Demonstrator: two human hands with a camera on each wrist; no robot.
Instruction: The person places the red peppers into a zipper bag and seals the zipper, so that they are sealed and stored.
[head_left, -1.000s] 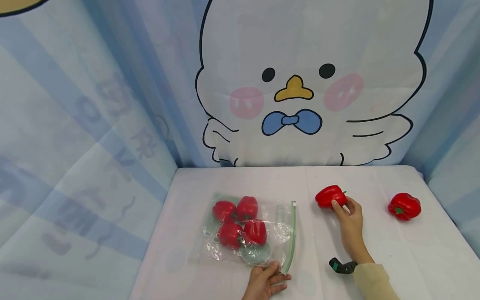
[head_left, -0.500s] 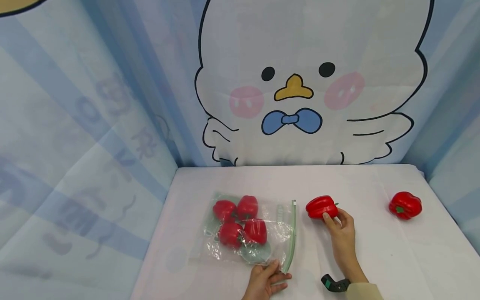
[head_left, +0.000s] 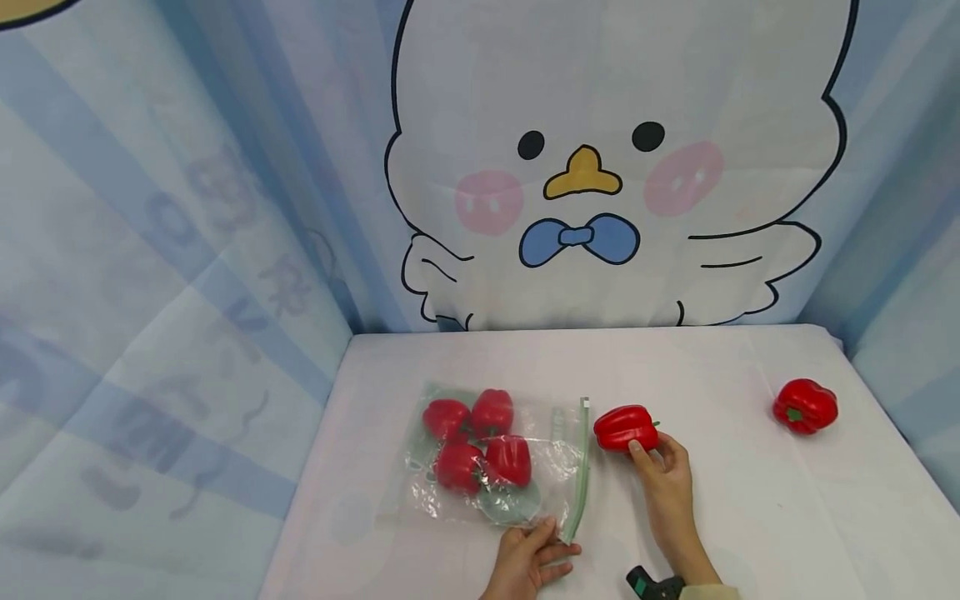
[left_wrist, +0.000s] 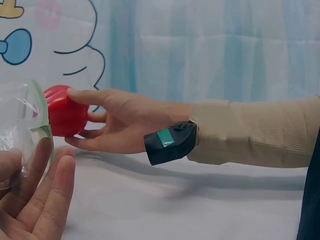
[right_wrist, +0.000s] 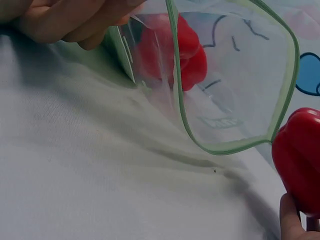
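A clear zip bag (head_left: pixel 551 417) with a green-edged mouth holds several red bell peppers (head_left: pixel 492 412). My left hand (head_left: pixel 527 560) pinches the bag's near edge by the mouth, between thumb and index finger, its other fingers spread. The green rim (right_wrist: pixel 180 100) stands apart in a wide loop in the right wrist view. My right hand (head_left: pixel 667 487) grips another red bell pepper (head_left: pixel 625 427) at its stem end. That pepper is right beside the bag's mouth, its blunt end toward the bag. In the left wrist view the bag (left_wrist: pixel 20 110) partly covers it.
One more red bell pepper (head_left: pixel 805 406) lies at the right of the white table (head_left: pixel 750 500). A black wrist camera (head_left: pixel 652 583) sits on the right forearm. Printed curtains (head_left: pixel 187 250) close off the back and sides.
My right hand has carried its bell pepper leftward and nearer to me, up to the bag's mouth. The left hand keeps its hold on the bag's edge, nearly still.
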